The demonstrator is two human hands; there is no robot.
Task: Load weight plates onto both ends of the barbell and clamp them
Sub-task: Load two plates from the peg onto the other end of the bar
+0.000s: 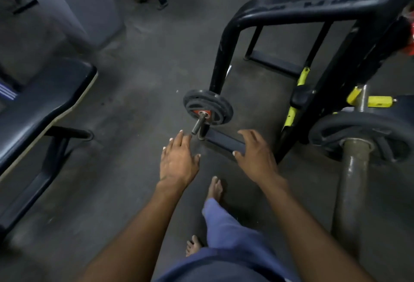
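Several black weight plates [209, 105] with a red centre sit stacked on a short metal peg [199, 124] at the foot of a black rack. My left hand [179, 160] hovers just below and left of the peg's tip, fingers spread, holding nothing. My right hand [255, 154] is out to the right of the peg, fingers apart and empty. At the right, a thick grey barbell sleeve [351, 176] points toward me with a black plate [363, 136] on it. No clamp is visible.
The black rack frame [226, 53] with yellow pins rises behind the plates. A dark padded bench [42, 106] stands at the left. My bare feet [215, 188] and blue trouser leg are on the grey rubber floor. More machines stand at the back.
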